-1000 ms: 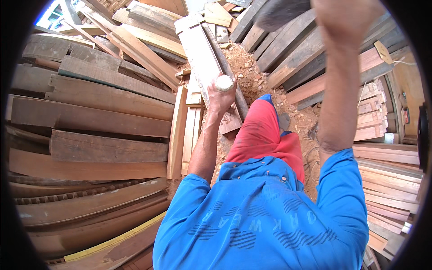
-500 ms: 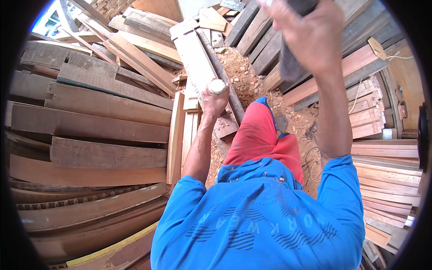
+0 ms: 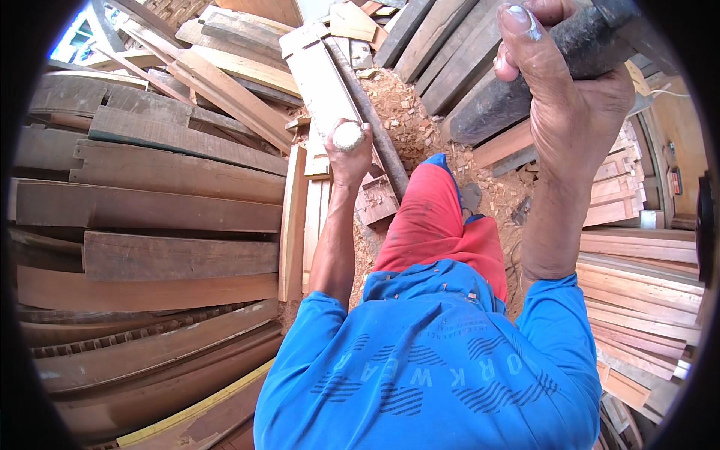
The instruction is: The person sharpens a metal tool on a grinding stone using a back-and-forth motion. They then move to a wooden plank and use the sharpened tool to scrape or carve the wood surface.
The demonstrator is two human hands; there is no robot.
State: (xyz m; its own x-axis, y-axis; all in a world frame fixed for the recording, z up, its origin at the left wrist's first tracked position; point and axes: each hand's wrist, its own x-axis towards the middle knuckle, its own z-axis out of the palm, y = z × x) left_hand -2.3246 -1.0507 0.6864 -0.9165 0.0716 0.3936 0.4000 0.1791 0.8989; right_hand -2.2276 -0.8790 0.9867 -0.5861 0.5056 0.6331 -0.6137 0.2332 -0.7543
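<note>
My left hand (image 3: 349, 157) grips an upright tool with a pale, battered round end (image 3: 348, 136), probably a chisel handle; its lower part is hidden. It stands over a long pale plank (image 3: 315, 71) lying beside a dark beam (image 3: 354, 90), with a cut reddish block (image 3: 379, 199) at the near end. High at the right, my right hand (image 3: 570, 97) is wrapped round a dark, worn mallet-like tool (image 3: 574, 46), held up in the air away from the plank. Wood chips (image 3: 409, 112) lie thick beside the beam.
Stacked brown boards (image 3: 176, 202) fill the left side. Dark beams (image 3: 424, 41) lie at the top, light milled strips (image 3: 641, 296) are piled at the right, and loose timber (image 3: 225, 94) leans at the upper left. My red-trousered leg (image 3: 427, 217) stands just below the block.
My right hand has shifted about in the air with the dark tool, which now lies more crosswise and nearer the camera. My left hand stays on the upright tool, slightly further left in view.
</note>
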